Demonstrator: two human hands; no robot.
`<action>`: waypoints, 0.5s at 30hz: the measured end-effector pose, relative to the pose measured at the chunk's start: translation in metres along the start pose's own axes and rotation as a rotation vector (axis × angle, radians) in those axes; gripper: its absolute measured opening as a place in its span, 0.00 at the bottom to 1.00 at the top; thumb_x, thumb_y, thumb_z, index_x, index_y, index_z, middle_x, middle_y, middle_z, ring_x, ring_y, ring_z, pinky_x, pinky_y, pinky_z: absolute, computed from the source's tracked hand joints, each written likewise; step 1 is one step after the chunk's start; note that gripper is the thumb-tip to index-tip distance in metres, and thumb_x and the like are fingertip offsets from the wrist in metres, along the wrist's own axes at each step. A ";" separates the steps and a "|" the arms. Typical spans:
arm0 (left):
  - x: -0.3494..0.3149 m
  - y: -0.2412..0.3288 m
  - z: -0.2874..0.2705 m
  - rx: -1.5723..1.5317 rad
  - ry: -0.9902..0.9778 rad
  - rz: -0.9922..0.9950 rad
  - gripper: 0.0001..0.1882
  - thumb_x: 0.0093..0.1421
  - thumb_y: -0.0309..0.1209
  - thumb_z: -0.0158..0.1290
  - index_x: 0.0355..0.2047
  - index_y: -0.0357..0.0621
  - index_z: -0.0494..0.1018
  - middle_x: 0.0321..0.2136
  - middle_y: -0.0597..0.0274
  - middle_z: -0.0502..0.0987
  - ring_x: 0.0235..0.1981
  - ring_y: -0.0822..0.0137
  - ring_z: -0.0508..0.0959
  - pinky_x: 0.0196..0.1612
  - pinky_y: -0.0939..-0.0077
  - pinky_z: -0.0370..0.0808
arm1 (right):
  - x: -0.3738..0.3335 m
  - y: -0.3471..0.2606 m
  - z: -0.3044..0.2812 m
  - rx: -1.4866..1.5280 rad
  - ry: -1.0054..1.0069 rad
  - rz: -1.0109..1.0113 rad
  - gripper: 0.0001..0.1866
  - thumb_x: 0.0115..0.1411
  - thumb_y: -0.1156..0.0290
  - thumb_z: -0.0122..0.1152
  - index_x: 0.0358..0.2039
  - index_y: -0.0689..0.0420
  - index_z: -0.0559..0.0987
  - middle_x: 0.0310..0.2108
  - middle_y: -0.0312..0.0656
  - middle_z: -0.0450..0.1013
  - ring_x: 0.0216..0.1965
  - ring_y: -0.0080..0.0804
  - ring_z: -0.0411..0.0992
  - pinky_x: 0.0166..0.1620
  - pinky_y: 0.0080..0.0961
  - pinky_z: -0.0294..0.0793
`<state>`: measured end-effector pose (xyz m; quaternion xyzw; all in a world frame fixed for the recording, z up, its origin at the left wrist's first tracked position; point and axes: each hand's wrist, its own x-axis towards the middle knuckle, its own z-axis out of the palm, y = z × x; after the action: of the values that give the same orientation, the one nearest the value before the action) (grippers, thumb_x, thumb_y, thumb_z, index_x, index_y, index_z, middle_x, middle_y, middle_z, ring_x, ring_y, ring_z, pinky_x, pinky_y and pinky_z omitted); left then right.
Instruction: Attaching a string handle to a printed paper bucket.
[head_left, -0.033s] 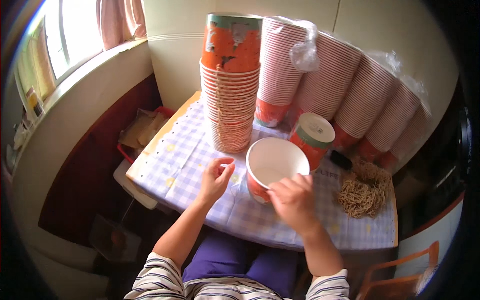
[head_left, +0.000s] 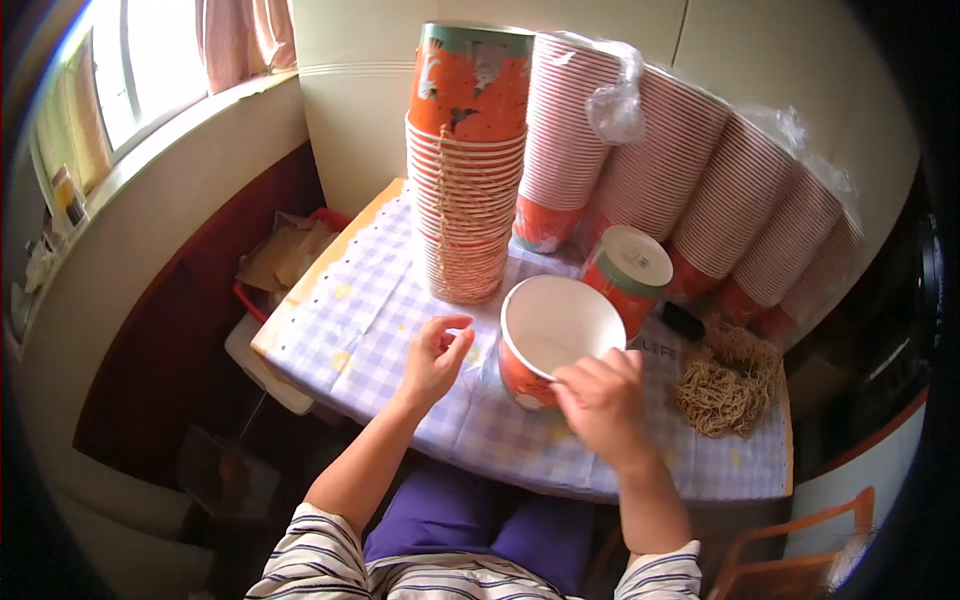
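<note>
A paper bucket (head_left: 560, 310), white inside and orange-red outside, stands upright near the front of the table with its mouth up. My right hand (head_left: 605, 400) is closed at its near right rim, thumb toward me and fingers curled over the edge. Left of the bucket, my left hand (head_left: 437, 360) hovers over the cloth, fingers loosely bent and thumb apart, with nothing visible in it. Behind my left hand rises a tall stack of upside-down orange buckets (head_left: 472, 90), with twine loops hanging down its side. One upside-down bucket (head_left: 640, 258) with a green base stands just behind the upright one.
Several plastic-wrapped bucket stacks (head_left: 665, 150) line the wall. A heap of tan twine (head_left: 730, 390) and a small black object (head_left: 683, 320) lie at right on the checked tablecloth (head_left: 400, 300). A wooden chair (head_left: 790, 560) is lower right; a red bin (head_left: 328, 220) is left.
My right hand and the upright bucket have shifted slightly to the right. The view has moved a little; my left hand stays nearly in place.
</note>
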<state>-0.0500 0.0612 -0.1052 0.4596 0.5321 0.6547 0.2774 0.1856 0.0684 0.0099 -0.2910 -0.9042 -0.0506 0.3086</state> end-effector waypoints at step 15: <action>-0.054 0.030 0.063 0.019 -0.230 0.062 0.15 0.52 0.33 0.63 0.36 0.40 0.73 0.33 0.61 0.74 0.27 0.70 0.74 0.31 0.75 0.73 | -0.031 0.023 -0.058 -0.065 -0.294 0.139 0.15 0.41 0.74 0.63 0.34 0.55 0.79 0.38 0.39 0.76 0.43 0.37 0.68 0.52 0.32 0.60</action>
<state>0.0334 0.0347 -0.0925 0.5507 0.4885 0.6006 0.3119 0.2491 0.0567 0.0368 -0.3670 -0.9152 -0.0154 0.1661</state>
